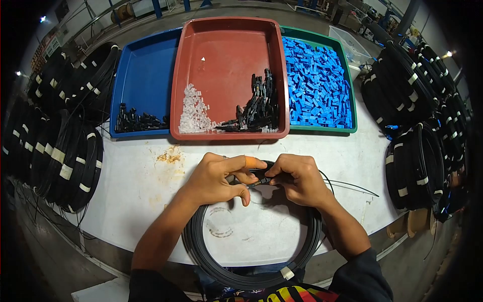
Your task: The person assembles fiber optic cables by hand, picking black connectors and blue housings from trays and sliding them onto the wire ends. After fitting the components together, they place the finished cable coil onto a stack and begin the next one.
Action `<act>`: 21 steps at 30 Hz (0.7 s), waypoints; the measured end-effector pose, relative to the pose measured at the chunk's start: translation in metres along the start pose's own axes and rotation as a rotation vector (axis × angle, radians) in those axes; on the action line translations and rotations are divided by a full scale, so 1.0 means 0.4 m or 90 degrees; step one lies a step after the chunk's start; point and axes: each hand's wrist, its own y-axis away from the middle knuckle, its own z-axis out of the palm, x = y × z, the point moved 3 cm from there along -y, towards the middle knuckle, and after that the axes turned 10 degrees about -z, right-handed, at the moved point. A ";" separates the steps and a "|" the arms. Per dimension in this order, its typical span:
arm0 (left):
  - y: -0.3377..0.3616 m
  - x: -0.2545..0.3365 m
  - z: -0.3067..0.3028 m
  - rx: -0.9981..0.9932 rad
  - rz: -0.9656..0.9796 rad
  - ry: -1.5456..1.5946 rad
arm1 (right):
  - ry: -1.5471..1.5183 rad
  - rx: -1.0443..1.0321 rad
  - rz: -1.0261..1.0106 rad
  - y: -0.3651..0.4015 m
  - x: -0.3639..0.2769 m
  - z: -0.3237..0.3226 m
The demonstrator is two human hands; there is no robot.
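While my left hand and right hand pinch their fingers closed on a small black connector, the cable coil lies beneath them, probably for slack.

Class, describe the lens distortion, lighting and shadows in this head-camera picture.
Head view: fisheye lens bows the red tray and table edges, corners fall black; even overhead light; soft shadow under the left hand and right hand pinching the black connector.
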 end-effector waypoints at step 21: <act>0.016 -0.061 -0.025 0.073 -0.103 0.233 | 0.042 -0.016 -0.114 0.007 -0.023 0.005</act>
